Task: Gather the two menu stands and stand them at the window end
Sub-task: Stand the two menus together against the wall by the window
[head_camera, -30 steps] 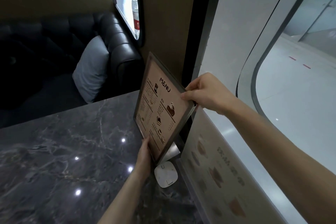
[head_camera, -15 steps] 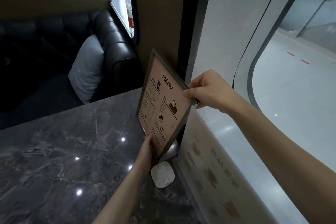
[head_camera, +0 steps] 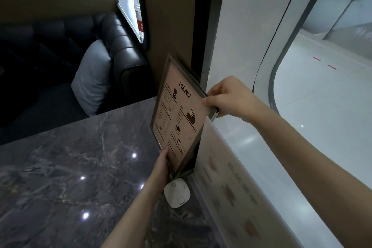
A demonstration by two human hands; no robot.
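A brown menu stand headed "MENU" stands tilted at the window edge of the dark marble table. My left hand grips its lower near corner. My right hand pinches its upper right corner. A second menu stand, pale with faint drink pictures, stands along the window just right of it and nearer to me; its front is seen at a steep angle.
A white rounded square device lies on the table below the brown stand. A black leather sofa with a grey cushion is beyond the table. A water bottle stands on the far window ledge.
The brown menu stand stays held by both hands and has barely shifted; the view has drifted slightly.
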